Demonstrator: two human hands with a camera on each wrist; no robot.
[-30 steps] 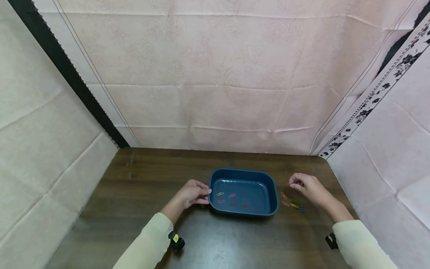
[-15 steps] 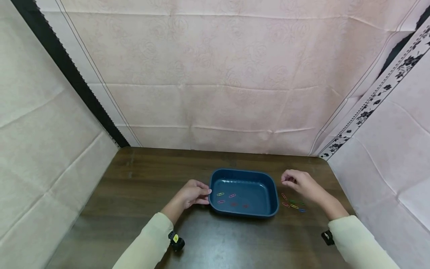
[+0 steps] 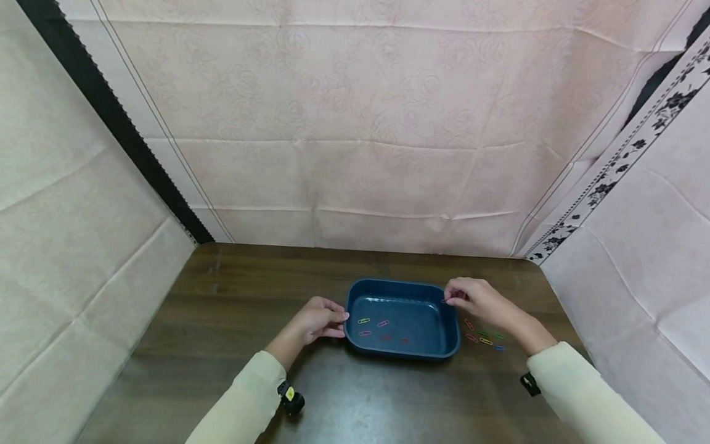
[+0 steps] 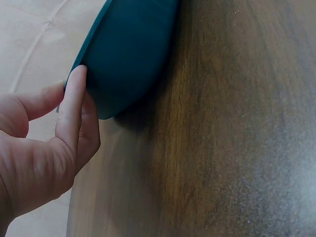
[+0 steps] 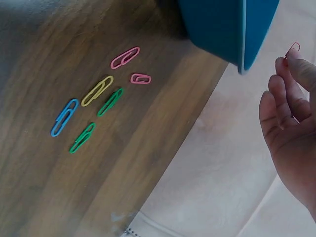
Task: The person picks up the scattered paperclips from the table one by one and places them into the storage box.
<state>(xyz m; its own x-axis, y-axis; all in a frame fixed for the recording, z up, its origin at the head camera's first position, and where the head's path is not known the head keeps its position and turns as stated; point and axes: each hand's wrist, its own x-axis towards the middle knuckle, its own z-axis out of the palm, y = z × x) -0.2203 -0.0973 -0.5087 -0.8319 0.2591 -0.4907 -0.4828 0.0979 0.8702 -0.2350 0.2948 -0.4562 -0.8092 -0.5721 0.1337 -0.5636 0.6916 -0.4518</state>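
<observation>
Blue, the tray I see holds five paperclips; the left hand pinches its left rim, the right hand a red clip at its right end. Wooden table, pale cloth on the far side.

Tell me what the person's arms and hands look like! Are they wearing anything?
The left hand and right hand have no gloves on. The left sleeve and right sleeve are long, plain and pale yellowish. By the wrists are a left black gadget, with a bright yellow patch, and a right black gadget.
</observation>
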